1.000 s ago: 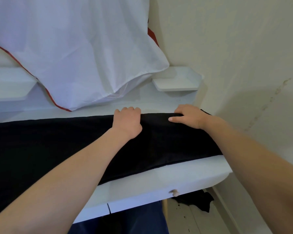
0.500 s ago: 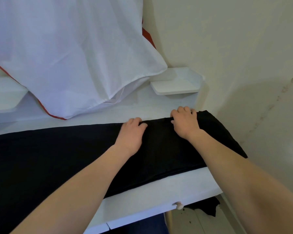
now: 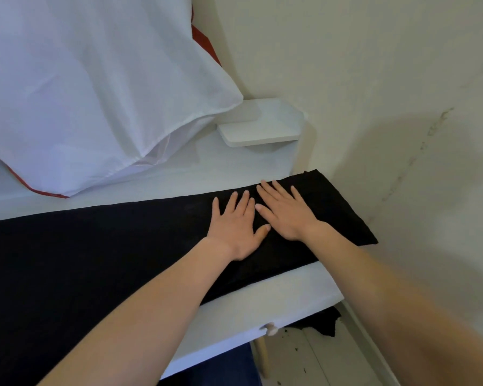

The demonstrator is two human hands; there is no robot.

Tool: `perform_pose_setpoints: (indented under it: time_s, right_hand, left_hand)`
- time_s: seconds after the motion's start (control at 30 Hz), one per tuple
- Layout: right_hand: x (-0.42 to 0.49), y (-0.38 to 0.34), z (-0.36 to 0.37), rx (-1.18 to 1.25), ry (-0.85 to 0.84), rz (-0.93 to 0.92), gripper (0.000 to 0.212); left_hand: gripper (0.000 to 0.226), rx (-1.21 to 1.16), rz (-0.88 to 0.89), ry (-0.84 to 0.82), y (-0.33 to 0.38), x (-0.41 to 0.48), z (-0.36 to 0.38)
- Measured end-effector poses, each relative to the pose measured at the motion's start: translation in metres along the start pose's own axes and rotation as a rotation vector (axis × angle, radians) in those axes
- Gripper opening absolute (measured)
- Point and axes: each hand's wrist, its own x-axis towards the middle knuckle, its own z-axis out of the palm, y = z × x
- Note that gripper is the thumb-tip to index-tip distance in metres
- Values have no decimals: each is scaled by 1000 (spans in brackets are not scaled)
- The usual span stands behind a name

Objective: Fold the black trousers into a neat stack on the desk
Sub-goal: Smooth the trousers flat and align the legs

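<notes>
The black trousers (image 3: pixel 101 254) lie flat as a long band across the white desk (image 3: pixel 285 296), from the left edge of the view to the wall on the right. Their right end hangs slightly past the desk's corner. My left hand (image 3: pixel 236 227) lies palm down on the cloth with its fingers spread. Right beside it, touching at the thumbs, my right hand (image 3: pixel 286 211) also rests flat and open on the trousers. Neither hand grips the fabric.
A white cloth with a red edge (image 3: pixel 95 87) hangs over the back of the desk. A small white shelf (image 3: pixel 260 129) sits at the back right by the wall (image 3: pixel 402 107). A drawer knob (image 3: pixel 269 328) shows below, and dark fabric (image 3: pixel 322 323) lies on the floor.
Both hands have let go of the trousers' far edge and flattened out, palms down, side by side on the cloth. The right end of the trousers now lies spread out towards the wall.
</notes>
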Motion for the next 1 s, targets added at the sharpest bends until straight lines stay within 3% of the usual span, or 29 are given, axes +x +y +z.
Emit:
perform_pose_setpoints:
  time_s: [0.23, 0.47, 0.7, 0.83, 1.0]
  right_hand:
    - [-1, 39, -5, 9, -6, 214, 66]
    - [-31, 58, -4, 74, 8, 430, 71]
    - [-61, 77, -3, 382, 49, 637, 84]
    - [-73, 96, -8, 717, 93, 802, 67]
    - [-72, 98, -18, 819, 202, 781, 44]
  left_hand:
    - [76, 25, -29, -48, 5, 4, 2]
    - [107, 34, -156, -45, 37, 7, 5]
    - [71, -24, -58, 58, 76, 0, 12]
    - [86, -27, -33, 10, 82, -5, 13]
    - [96, -8, -38, 12, 82, -3, 16]
